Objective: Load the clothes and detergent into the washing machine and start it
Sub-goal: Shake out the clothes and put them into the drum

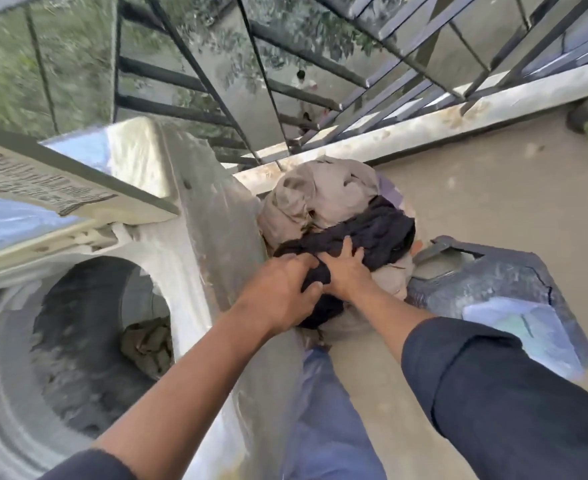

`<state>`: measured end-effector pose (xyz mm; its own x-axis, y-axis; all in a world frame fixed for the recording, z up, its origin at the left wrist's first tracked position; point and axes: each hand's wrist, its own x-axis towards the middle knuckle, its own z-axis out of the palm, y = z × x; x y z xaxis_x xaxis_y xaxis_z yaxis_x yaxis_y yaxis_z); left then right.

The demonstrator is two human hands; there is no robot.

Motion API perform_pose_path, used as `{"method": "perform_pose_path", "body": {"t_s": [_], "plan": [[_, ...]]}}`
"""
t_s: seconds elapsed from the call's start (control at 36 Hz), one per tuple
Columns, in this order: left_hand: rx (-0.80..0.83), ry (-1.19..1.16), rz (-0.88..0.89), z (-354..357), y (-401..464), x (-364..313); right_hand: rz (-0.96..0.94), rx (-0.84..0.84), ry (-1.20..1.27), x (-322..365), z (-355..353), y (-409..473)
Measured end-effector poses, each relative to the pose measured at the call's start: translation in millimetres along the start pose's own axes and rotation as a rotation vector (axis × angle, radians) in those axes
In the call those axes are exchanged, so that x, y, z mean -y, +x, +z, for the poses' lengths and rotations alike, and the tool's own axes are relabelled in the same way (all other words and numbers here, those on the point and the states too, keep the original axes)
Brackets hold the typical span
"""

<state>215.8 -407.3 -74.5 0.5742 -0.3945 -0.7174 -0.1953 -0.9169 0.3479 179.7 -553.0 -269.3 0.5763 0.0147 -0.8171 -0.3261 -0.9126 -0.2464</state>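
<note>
Balcony: bare concrete floor [493, 202], black metal railing [320, 84] along the edge. Top-loading washing machine [195, 237] at left, lid [60, 174] raised, one garment [147, 344] in drum. Clothes pile [323, 199] beside machine. Dark garment [372, 233] atop pile, gripped by left hand [282, 292]; right hand [344, 271] pressed onto it, fingers spread.
</note>
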Motion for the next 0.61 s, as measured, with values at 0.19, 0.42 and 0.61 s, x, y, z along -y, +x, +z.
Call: {"method": "perform_pose_path", "body": {"t_s": [0.19,0.42,0.61], "plan": [[0.022,-0.058,-0.046,10.7,7.4,3.2,0.067,-0.266,0.13,0.9,4.1,-1.7],[-0.021,-0.159,-0.126,-1.3,-0.5,5.1,0.079,-0.451,0.363,-3.0,-17.9,-49.0],[-0.016,-0.242,-0.025,-4.9,-14.7,8.8,-0.028,-0.631,0.516,8.8,-60.8,-126.6]]}}
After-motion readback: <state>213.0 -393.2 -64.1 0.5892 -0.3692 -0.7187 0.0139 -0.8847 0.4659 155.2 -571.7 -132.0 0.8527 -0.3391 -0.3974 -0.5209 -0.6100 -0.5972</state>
